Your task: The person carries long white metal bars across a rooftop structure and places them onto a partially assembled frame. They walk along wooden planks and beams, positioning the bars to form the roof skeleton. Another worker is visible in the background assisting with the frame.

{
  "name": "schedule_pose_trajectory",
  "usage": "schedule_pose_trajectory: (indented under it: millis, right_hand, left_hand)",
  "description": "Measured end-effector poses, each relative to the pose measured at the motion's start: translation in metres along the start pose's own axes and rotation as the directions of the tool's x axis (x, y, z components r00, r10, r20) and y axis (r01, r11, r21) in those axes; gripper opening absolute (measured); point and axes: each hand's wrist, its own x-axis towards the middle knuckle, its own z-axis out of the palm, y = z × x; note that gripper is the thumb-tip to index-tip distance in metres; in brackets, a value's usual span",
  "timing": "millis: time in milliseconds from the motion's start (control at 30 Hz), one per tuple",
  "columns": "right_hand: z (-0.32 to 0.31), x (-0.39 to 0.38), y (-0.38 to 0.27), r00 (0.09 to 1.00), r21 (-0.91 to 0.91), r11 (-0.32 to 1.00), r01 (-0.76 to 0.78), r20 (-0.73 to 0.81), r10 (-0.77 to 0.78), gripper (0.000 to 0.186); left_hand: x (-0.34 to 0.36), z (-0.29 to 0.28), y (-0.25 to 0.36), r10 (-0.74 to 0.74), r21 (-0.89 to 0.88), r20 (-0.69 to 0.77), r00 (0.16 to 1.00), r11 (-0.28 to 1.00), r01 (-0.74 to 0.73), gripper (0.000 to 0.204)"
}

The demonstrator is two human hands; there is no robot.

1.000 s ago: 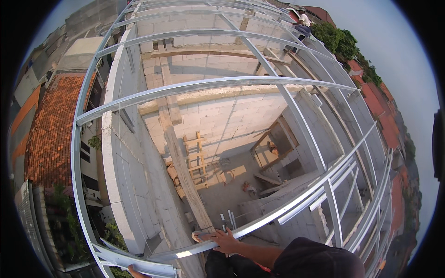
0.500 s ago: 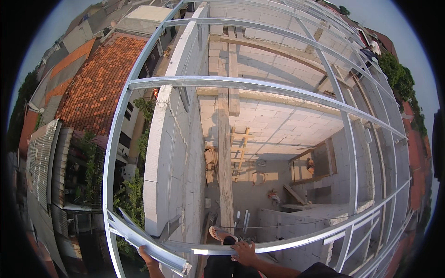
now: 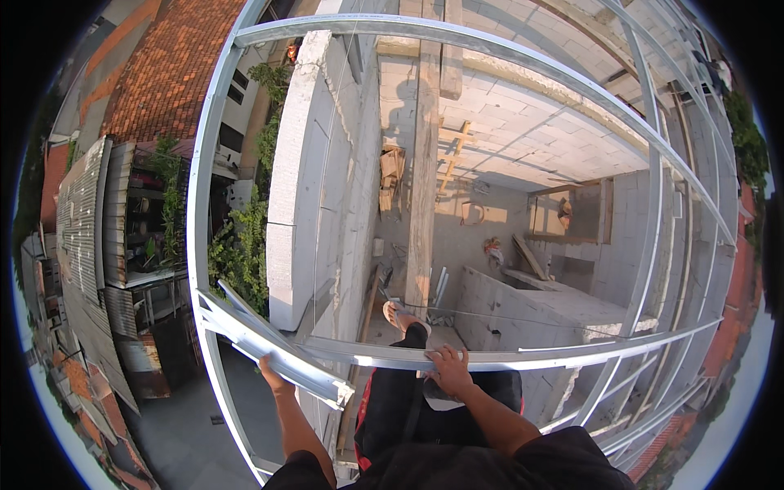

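Observation:
My left hand (image 3: 273,374) grips the near edge of a loose silvery metal channel (image 3: 273,353). The channel slants from the left side rail (image 3: 198,220) down toward my lap, its cut end near my knee. Farther right, my right hand (image 3: 449,367) is closed over a long metal crossbeam (image 3: 539,358) that runs left to right above my thighs. The channel's near end lies beside the left part of this beam; whether they touch I cannot tell. My sandalled foot (image 3: 395,314) shows beyond the beam, by a wooden plank (image 3: 422,180).
I am high above a room of pale block walls (image 3: 286,188), with a deep drop to its floor (image 3: 490,220). Another metal crossbeam (image 3: 457,34) spans the far side. A thin wire (image 3: 523,317) crosses below. Tiled roofs (image 3: 163,73) and plants (image 3: 241,253) lie to the left.
The view has tipped down toward my body, so my arms and legs show more. Both hands keep their places on the channel and the beam.

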Motion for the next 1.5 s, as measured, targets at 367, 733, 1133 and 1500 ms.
schedule_pose_trajectory:
  millis: [367,733,1133,1500]
  right_hand:
    - [0.014,0.01,0.0,0.992,-0.03,0.998,-0.05,0.112,0.053,0.062]
    - [-0.01,0.014,-0.026,0.979,-0.361,0.931,-0.056,0.163,0.122,0.063]
    - [-0.011,0.062,-0.024,0.896,-0.405,0.866,0.291,0.432,-0.099,0.044]
    - [-0.249,0.263,-0.076,0.988,-0.179,0.978,0.11,0.129,-0.088,0.061]
  left_hand:
    - [-0.003,0.017,0.009,0.037,-0.045,0.003,0.999,0.998,-0.037,0.063]
    - [0.008,0.019,0.005,0.032,-0.013,-0.024,0.999,0.999,-0.032,0.059]
    - [0.0,0.035,0.004,0.055,-0.054,-0.174,0.983,0.996,-0.065,0.063]
    - [-0.012,0.033,-0.002,0.016,-0.125,-0.214,0.977,0.991,-0.043,0.057]
